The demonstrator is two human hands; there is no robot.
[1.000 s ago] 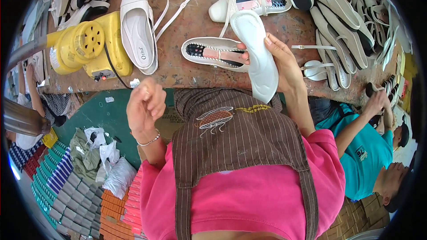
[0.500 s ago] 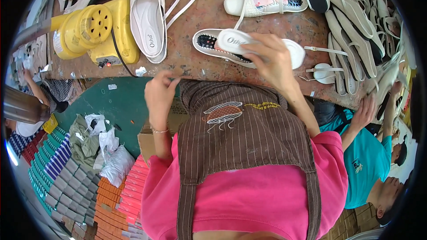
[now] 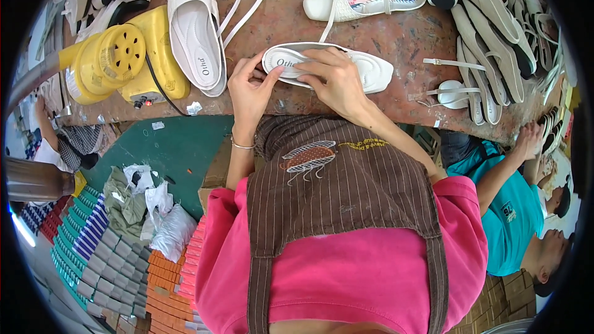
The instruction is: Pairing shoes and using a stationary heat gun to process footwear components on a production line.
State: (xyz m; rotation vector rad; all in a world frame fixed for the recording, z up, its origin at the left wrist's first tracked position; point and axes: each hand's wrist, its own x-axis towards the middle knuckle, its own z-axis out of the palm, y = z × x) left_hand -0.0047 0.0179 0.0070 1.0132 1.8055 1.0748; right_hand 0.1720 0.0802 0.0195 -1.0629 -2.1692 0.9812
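A white flat shoe [image 3: 380,75] lies sideways on the workbench in front of me, its toe to the right. Inside its heel end is a white insole [image 3: 286,70]. My left hand [image 3: 250,89] is closed at the heel, its thumb on the insole and its fingers round the shoe's rim. Bent over the middle of the shoe, my right hand [image 3: 337,80] presses its fingers together on the insole and hides that part. Just left stands a finished-looking white shoe [image 3: 195,34] with loose straps [image 3: 250,12].
A yellow blower-like machine [image 3: 133,55] with a black cord stands at the left. Another white strapped shoe [image 3: 322,3] lies beyond my hands. Piled beige shoes [image 3: 489,55] fill the right side, near a co-worker in a teal shirt [image 3: 495,210]. Stacked boxes [image 3: 111,272] are at lower left.
The insole, held above the shoe in my right hand before, now lies in its heel end. My left hand has moved up from the bench edge onto the shoe's heel.
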